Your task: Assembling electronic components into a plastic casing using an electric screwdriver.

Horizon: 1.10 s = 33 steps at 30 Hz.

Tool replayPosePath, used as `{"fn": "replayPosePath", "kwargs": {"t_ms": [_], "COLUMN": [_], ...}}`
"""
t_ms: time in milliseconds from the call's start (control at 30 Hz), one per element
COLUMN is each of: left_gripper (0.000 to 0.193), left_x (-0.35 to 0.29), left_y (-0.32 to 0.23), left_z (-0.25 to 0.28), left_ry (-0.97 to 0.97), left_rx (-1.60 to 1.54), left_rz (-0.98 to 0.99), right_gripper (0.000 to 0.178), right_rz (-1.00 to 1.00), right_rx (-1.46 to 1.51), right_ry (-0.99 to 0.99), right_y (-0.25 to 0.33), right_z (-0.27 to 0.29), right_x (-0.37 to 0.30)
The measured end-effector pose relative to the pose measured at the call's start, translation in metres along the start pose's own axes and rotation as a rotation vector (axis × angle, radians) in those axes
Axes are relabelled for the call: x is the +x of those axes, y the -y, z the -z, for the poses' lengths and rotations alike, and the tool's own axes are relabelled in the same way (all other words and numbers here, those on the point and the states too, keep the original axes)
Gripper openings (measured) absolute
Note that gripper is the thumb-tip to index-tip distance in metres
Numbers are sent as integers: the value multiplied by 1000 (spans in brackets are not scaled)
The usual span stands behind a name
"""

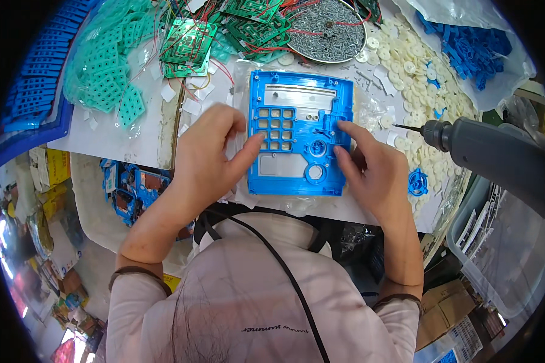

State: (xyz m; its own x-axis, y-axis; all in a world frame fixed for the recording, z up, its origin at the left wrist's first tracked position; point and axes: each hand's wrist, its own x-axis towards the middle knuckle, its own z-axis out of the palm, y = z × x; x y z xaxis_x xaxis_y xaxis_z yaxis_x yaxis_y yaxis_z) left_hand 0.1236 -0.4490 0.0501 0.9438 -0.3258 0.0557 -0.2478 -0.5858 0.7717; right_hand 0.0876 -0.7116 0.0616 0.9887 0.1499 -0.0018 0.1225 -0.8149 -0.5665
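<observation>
A blue plastic housing (300, 133) lies with its ribbed inner side up on the table in front of me. It has a grid of square key holes, a long window at the top and round openings lower right. My left hand (215, 142) is curled at its left edge, the thumb on the rim beside the key holes. At the right edge my right hand (372, 160) grips the housing with index finger and thumb, the other fingers tucked under and partly hidden.
Green circuit boards (188, 45) with red wires, teal keypads (121, 66) and a round tray of screws (327, 33) sit at the back. Pale discs (406, 66) spread on the right, under a grey electric screwdriver (466, 139). A bin of blue parts (133, 187) stands lower left.
</observation>
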Motion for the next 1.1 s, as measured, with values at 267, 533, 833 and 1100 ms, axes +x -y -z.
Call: {"fn": "replayPosePath", "kwargs": {"t_ms": [267, 533, 833, 1100], "left_gripper": [32, 37, 28, 39], "left_x": [-5, 8, 5, 6], "left_y": [0, 2, -5, -8], "left_z": [-2, -5, -4, -4], "left_ry": [11, 178, 184, 226], "left_rx": [168, 350, 509, 344], "left_rz": [-393, -514, -552, -436], "right_gripper": [34, 44, 37, 26], "right_rz": [329, 344, 416, 76], "right_rx": [-95, -287, -337, 195], "right_ry": [-27, 148, 150, -255], "right_y": [14, 34, 30, -7], "right_z": [-3, -5, -11, 30], "right_x": [0, 10, 15, -34]}}
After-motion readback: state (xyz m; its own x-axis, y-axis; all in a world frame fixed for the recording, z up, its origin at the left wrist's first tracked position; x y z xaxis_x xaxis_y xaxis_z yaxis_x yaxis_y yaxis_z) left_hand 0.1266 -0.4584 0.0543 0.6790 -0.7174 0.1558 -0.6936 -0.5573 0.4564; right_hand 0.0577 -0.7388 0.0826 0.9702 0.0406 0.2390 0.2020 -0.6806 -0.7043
